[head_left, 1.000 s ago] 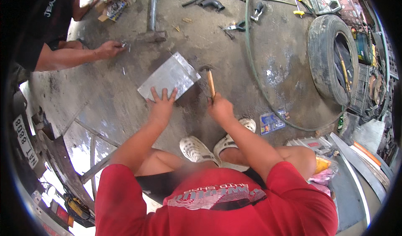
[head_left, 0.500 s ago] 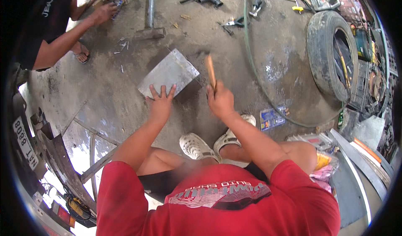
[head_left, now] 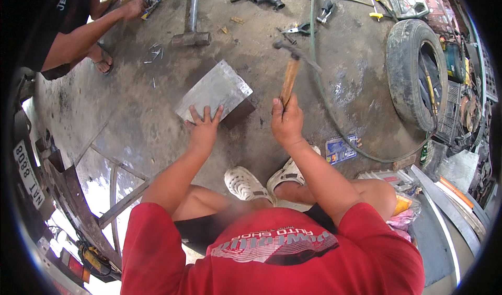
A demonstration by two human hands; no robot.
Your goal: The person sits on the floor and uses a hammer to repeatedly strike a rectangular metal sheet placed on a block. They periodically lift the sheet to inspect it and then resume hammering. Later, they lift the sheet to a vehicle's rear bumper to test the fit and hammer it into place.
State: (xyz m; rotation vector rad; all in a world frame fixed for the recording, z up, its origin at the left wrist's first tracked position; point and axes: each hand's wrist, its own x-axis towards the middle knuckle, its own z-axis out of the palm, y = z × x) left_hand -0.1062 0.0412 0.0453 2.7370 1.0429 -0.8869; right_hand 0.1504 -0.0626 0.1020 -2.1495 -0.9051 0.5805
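My left hand (head_left: 201,133) lies with fingers spread on the near left edge of a flat grey metal plate (head_left: 215,92). The plate rests at a slant over a darker block or box whose side shows at its right; what that is I cannot make out. My right hand (head_left: 287,121) grips the wooden handle of a hammer (head_left: 291,78), held up to the right of the plate. The hammer's dark head is smeared by motion. Beyond the plate, a sledgehammer (head_left: 191,38) lies on the floor.
A green hose (head_left: 315,59) curves across the floor to my right, near pliers (head_left: 298,29) and a screwdriver (head_left: 326,11). An old tyre (head_left: 400,70) stands farther right. At the upper left, another person's hands (head_left: 137,6) hold a small object. A metal frame (head_left: 123,164) lies left.
My right hand has shifted slightly right, and the hammer has swung up and away from the plate, its head now showing. My left hand stays on the plate.
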